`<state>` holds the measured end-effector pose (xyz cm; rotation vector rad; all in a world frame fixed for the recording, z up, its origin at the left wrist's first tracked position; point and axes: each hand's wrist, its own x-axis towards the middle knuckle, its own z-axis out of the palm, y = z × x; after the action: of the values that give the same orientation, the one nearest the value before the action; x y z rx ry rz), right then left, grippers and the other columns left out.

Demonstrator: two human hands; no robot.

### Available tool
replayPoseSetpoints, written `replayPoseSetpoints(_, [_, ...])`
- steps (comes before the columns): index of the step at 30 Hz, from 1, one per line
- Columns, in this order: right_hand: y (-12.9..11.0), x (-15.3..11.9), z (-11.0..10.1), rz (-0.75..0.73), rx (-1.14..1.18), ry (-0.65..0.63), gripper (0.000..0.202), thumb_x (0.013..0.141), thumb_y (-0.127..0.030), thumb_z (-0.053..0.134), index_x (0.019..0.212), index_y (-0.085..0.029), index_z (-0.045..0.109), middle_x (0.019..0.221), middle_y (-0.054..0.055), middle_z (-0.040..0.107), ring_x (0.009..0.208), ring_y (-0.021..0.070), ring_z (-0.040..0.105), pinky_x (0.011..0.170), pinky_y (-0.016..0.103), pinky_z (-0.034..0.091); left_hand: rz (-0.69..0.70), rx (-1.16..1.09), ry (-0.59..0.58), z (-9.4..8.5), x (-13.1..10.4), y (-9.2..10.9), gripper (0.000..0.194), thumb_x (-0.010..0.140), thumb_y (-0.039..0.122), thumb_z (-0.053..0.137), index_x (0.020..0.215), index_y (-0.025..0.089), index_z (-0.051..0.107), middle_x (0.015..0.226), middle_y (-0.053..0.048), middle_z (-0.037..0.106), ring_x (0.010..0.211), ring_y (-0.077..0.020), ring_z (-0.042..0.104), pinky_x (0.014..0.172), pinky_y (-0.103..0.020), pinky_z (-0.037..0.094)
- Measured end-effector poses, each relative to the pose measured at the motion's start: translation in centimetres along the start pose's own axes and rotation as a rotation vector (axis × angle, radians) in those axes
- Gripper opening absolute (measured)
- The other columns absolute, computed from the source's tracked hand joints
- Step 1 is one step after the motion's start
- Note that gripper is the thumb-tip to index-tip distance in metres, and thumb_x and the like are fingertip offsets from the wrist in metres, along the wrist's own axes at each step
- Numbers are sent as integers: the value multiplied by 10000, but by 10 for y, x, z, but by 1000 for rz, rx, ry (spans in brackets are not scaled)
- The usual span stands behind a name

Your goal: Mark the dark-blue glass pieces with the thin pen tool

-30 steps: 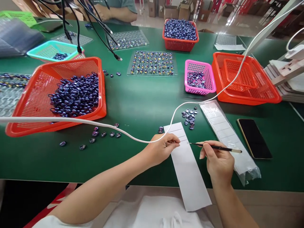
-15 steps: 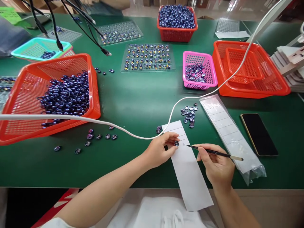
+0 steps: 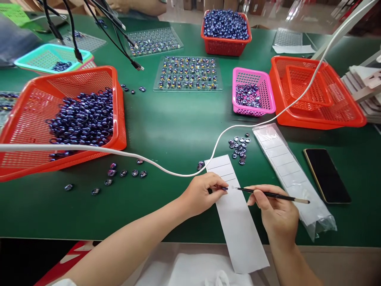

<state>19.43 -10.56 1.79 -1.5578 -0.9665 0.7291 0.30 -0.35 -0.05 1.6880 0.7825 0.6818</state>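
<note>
Between the thumb and forefinger of my left hand (image 3: 205,194) is a small dark-blue oval metal piece (image 3: 225,188), turned nearly edge-on. My right hand (image 3: 276,208) is closed around a slim black pen-like tool (image 3: 275,195) with a pale rear end. Its fine tip points left, close to the oval piece but apart from it, and a tiny pale bit shows at the tip. Beneath both lies a long white paper strip (image 3: 238,226) with lines across its upper part, overhanging the table's near edge. Loose oval pieces (image 3: 242,151) lie beyond the strip.
A white cable (image 3: 166,170) crosses in front of my hands. Left stands a red basket (image 3: 119,115) of dark-blue rings; further off are a pink basket (image 3: 253,110) and red baskets (image 3: 321,121). Bagged strips (image 3: 285,167) and a phone (image 3: 327,174) lie to the right.
My left fingers have tilted the oval piece from facing me to nearly edge-on. The tool remains beside it in my right hand. The whole view has shifted slightly.
</note>
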Motion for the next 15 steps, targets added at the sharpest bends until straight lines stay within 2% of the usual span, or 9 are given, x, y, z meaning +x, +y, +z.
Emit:
replayPoseSetpoints(3, [-1,1,2,3,9,21,91,901,-276,704,921,-198,746,667,22,686,573,167,652,547,284,565,-2,23,23,0,0,1,74,822,159,709,880,159,755,821,-50,716,705,-139,649,643,-239,529])
replayPoseSetpoints(7, [-1,1,3,4,16,56,92,892,-286,710,909,-202,743,668,20,694,557,163,650,540,281,557,-16,77,0,-1,-1,5,125,869,187,647,930,167,754,843,-56,746,724,-156,667,659,-256,531])
replayPoseSetpoints(11, [3,-1,0,30,42,55,94,893,-281,714,935,-201,738,704,29,707,582,166,657,558,287,560,-119,13,-38,0,-4,7,185,908,232,589,986,153,738,836,-62,761,705,-164,704,647,-258,555])
replayPoseSetpoints(15, [6,-2,-1,34,110,63,87,885,-266,730,942,-202,721,806,49,748,600,164,674,571,289,562,-236,-129,-14,4,-4,6,157,837,257,681,929,149,749,809,-64,766,712,-179,719,648,-263,578])
